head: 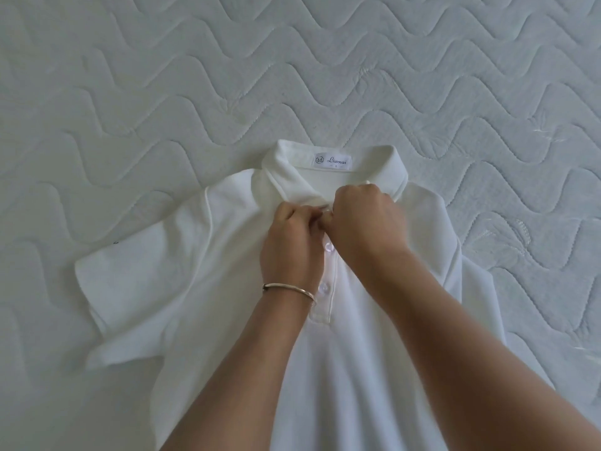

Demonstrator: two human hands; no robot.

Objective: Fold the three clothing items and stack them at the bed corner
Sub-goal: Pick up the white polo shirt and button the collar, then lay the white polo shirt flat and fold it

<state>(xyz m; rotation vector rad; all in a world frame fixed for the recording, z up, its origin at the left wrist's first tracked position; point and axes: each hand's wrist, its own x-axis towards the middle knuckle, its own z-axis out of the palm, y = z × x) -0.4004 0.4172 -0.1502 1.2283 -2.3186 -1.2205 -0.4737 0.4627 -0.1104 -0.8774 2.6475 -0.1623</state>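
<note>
Two bare forearms reach in from the bottom edge of the frame, toward the centre. The left hand (292,242) wears a thin metal bangle (289,289) at the wrist. The right hand (364,216) sits just beside it, knuckles up. Both hands have their fingers curled in and pinched on the top of the button placket (323,281) of a white polo shirt (201,288), right under the collar; they seem to be fastening or undoing the top button, though the fingertips themselves are hidden.

The shirt lies front side up and spread flat, filling the lower centre of the frame. Two clear buttons (329,247) show below the hands. One short sleeve (120,294) spreads to the left. The other is mostly hidden by the right forearm.

Above the hands, the collar (367,164) lies open, showing a small white neck label (332,161) with printed lettering.

Beyond and around the shirt is a pale quilted mattress (195,76) with wavy stitching, filling the upper half of the frame.

The task looks to be at an early stage: this shirt is still unfolded, and no other garment, folded stack or bed corner is in view.
</note>
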